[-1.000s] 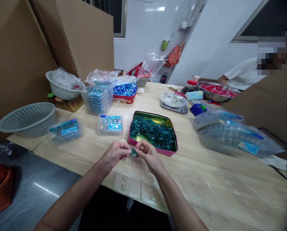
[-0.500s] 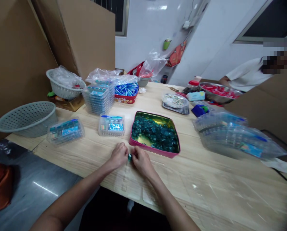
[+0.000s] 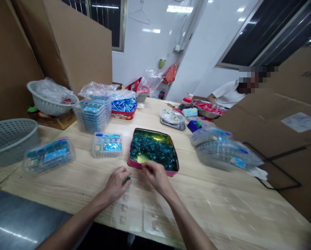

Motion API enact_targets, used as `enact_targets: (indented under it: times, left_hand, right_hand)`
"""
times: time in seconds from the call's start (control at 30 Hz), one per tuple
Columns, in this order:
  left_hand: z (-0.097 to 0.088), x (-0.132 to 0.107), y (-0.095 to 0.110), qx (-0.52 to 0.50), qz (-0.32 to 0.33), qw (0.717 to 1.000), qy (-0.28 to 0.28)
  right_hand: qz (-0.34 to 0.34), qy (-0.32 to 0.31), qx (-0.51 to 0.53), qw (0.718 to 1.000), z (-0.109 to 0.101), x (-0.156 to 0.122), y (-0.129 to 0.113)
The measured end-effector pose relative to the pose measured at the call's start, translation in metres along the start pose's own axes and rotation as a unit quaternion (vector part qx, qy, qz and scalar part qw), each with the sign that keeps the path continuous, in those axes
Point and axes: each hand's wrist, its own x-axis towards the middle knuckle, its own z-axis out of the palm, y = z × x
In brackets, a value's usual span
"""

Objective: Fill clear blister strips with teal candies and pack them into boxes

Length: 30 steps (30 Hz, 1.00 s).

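My left hand (image 3: 116, 183) is closed over the table, with a small dark green piece (image 3: 128, 178) between its fingertips. At the near rim of a pink-edged tin (image 3: 171, 173), my right hand (image 3: 155, 173) has its thumb and fingers pinched together; whatever is in them is hidden. Inside the tin lie many dark green, glossy small pieces (image 3: 155, 147), with the gold-coloured bottom showing in places. Left of the tin stands a clear plastic box (image 3: 107, 146) holding a blue pen and a blue patterned packet.
Another filled box (image 3: 49, 156) and a grey basket (image 3: 11, 139) stand left. Behind are stacked boxes (image 3: 92, 116) and a red tin (image 3: 124, 113) of blue pens. More clear boxes (image 3: 220, 149) lie right. A person (image 3: 227, 93) sits beyond a steel bowl (image 3: 210, 109).
My hands have moved apart: the left holds the green piece away from the right, which is now at the tin's near rim. The camera view has turned to the right.
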Motion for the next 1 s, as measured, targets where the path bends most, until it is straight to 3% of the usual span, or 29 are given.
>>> enact_targets:
  times: [0.13,0.23,0.43,0.63,0.7,0.77,0.87,0.93,1.0]
  left_hand:
    - [0.002,0.006,0.003,-0.014,0.000,0.999,-0.047]
    - [0.003,0.006,0.003,-0.008,0.000,0.999,-0.035]
    - [-0.001,0.002,0.004,-0.039,-0.031,0.998,-0.043]
    - [0.000,0.011,0.006,-0.028,-0.040,0.997,-0.056]
    - [0.001,0.013,0.008,-0.019,-0.043,0.998,-0.047]
    - [0.002,0.014,0.014,-0.013,-0.046,0.999,-0.011]
    - [0.001,0.015,0.028,-0.077,-0.061,0.992,0.079]
    - [0.001,0.017,0.038,-0.198,-0.093,0.971,0.096]
    - [0.002,0.019,0.043,-0.321,-0.133,0.935,0.079]
  right_hand:
    - [0.089,0.006,-0.159,0.983,-0.029,0.029,0.029]
    - [0.125,-0.024,-0.261,0.957,-0.030,0.044,0.042]
    - [0.118,-0.037,-0.280,0.952,-0.014,0.048,0.043]
    - [0.110,-0.030,-0.247,0.962,-0.023,0.042,0.044]
    - [0.107,-0.015,-0.160,0.981,-0.028,0.037,0.046]
    - [0.114,-0.001,0.030,0.993,-0.031,0.029,0.045]
    - [0.132,-0.013,0.302,0.944,-0.028,0.010,0.034]
    - [0.135,-0.041,0.374,0.917,-0.020,-0.002,0.021]
    - [0.133,-0.058,0.395,0.907,-0.011,-0.010,0.009]
